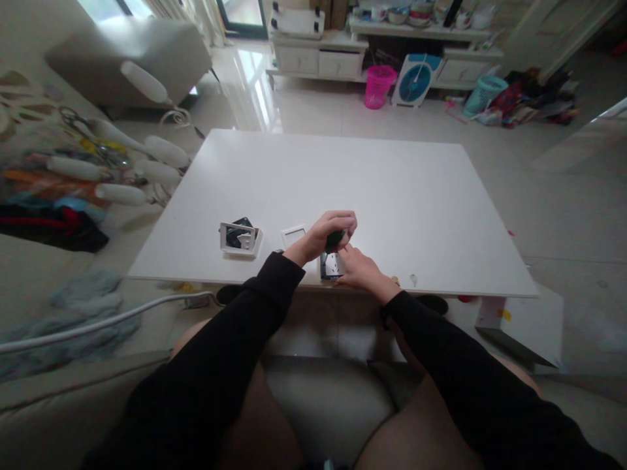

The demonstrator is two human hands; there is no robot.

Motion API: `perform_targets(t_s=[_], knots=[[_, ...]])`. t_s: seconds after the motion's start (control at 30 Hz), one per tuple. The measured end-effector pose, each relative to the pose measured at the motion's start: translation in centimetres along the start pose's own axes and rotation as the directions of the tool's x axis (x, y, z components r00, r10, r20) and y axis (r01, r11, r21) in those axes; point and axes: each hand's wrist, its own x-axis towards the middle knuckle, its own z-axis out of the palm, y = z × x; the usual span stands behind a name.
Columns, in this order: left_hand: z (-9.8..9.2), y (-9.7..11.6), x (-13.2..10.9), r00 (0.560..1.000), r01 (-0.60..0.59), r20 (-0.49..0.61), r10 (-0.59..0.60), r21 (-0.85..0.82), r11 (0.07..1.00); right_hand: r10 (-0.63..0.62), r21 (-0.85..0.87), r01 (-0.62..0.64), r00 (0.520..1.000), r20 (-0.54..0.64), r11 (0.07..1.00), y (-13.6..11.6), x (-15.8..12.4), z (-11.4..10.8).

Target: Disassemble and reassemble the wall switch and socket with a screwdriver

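At a white table (392, 189), curls left hand (337, 225) closed round a green handle (335, 241) over a socket (333, 266) by the near edge, holding the socket's side with partly spread right hand (361, 268). Looks light, stiff; probably best held by opposite sides.

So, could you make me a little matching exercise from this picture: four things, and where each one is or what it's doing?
Things
1. Left hand
2. Right hand
3. Pink basket
4. Thin white frame

Place or state
A. Lying on the white table, beside a wrist
B. Against the right side of the socket
C. On the floor, next to the blue-and-white fan
D. Closed around a dark green handle

Right pairs: 1-D, 2-B, 3-C, 4-A
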Motion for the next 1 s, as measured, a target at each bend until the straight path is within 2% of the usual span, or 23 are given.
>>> perform_targets(t_s=[0.1, 0.2, 0.27, 0.33, 0.43, 0.5, 0.57, 0.67, 0.73, 0.9, 1.0], knots=[[0.0, 0.0, 0.1, 0.994, -0.004, -0.110, 0.007, 0.025, 1.000, 0.003, -0.024, -0.003, 1.000, -0.004, 1.000, 0.1, 0.0, 0.2], [-0.4, 0.0, 0.3, 0.966, -0.009, -0.258, 0.033, 0.090, 0.996, 0.001, -0.040, -0.002, 1.000, -0.019, 0.999, 0.0, -0.1, 0.2], [-0.8, 0.1, 0.5, 0.951, 0.000, -0.307, 0.044, 0.142, 0.990, -0.004, -0.038, 0.003, 1.000, -0.027, 0.999, 0.0, -0.2, 0.2], [-1.1, 0.1, 0.6, 0.946, -0.003, -0.319, 0.055, 0.162, 0.987, -0.008, -0.037, 0.007, 0.999, -0.032, 0.999, 0.0, -0.2, 0.1], [-1.1, 0.1, 0.7, 0.949, -0.026, -0.311, 0.051, 0.086, 0.996, -0.010, -0.038, 0.009, 0.999, -0.031, 0.999, 0.0, -0.2, 0.1], [-0.8, 0.0, 0.6, 0.969, 0.013, -0.246, -0.010, 0.013, 1.000, -0.005, -0.039, 0.004, 1.000, -0.026, 0.999, 0.0, -0.1, 0.1], [-0.3, 0.0, 0.4, 0.988, 0.071, -0.138, -0.073, -0.017, 0.997, -0.001, -0.036, 0.001, 1.000, -0.017, 0.999, 0.0, 0.0, 0.1], [0.3, 0.1, 0.1, 0.997, 0.053, -0.053, -0.053, -0.003, 0.999, -0.006, -0.022, 0.006, 1.000, -0.009, 1.000, 0.0, 0.1, 0.2], [0.5, 0.0, 0.2, 0.996, 0.018, -0.087, -0.016, 0.022, 1.000, -0.007, -0.024, 0.007, 1.000, -0.014, 1.000, 0.0, 0.1, 0.2], [-0.3, -0.3, 0.7, 0.957, -0.014, -0.284, 0.060, 0.162, 0.987, -0.014, -0.047, 0.013, 0.999, -0.032, 0.999, 0.2, -0.1, 0.3], [-0.7, -0.2, 0.9, 0.956, 0.034, -0.293, 0.010, 0.144, 0.989, -0.022, -0.045, 0.021, 0.999, -0.030, 0.999, 0.3, -0.1, 0.4]])
